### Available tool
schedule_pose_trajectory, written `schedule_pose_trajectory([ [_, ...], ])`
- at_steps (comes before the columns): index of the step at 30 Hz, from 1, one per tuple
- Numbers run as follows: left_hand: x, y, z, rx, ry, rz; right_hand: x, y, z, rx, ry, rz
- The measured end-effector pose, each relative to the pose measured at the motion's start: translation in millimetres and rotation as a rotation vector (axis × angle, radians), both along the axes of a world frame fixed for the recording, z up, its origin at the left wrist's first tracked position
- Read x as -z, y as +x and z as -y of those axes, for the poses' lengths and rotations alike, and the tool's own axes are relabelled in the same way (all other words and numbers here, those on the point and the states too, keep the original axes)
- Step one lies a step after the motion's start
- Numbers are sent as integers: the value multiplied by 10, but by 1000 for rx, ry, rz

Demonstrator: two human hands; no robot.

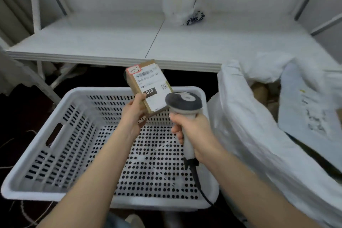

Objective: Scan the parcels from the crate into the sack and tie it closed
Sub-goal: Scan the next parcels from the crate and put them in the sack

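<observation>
My left hand [133, 114] grips a small brown cardboard parcel [148, 83] by its lower edge, label facing me, above the far side of the crate. Its white label carries a barcode, "010" and a red-edged sticker. My right hand [192, 135] grips the handle of a grey and white barcode scanner [183, 105]. The scanner's head sits just right of the parcel, overlapping its lower right corner. The white perforated plastic crate [61, 135] stands below my arms with no parcels showing on its bottom. The white woven sack [255, 127] stands open to the right, brown parcels showing inside.
A white folding table [114, 42] runs across behind the crate. On its far side lies a white plastic bag [181, 7] with an orange label. The scanner's black cable [201, 189] trails down over the crate's near right corner. Thin cords lie on the dark floor at left.
</observation>
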State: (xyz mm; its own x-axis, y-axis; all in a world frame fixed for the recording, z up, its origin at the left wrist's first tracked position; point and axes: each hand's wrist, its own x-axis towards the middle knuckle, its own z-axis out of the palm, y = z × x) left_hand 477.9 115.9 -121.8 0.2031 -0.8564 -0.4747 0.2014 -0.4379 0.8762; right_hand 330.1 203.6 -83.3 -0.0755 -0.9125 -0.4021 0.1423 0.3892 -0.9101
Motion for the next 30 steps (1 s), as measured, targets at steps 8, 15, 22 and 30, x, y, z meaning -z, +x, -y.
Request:
schedule_pose_trajectory([
  [8, -743, -528, -693, -9, -337, -32, -752, -514, -733, 49, -190, -3],
  [15, -1420, -1672, -1323, 282, -503, 83, -1281, -1591, -1475, 300, -245, 42],
  [22, -1535, -2777, -1607, 641, -571, 623, -1507, -2871, -1921, 522, -204, -7],
  [30, -1045, -3472, -1690, 1279, -586, 1029, -884, -3864, -2187, 748, -36, -155],
])
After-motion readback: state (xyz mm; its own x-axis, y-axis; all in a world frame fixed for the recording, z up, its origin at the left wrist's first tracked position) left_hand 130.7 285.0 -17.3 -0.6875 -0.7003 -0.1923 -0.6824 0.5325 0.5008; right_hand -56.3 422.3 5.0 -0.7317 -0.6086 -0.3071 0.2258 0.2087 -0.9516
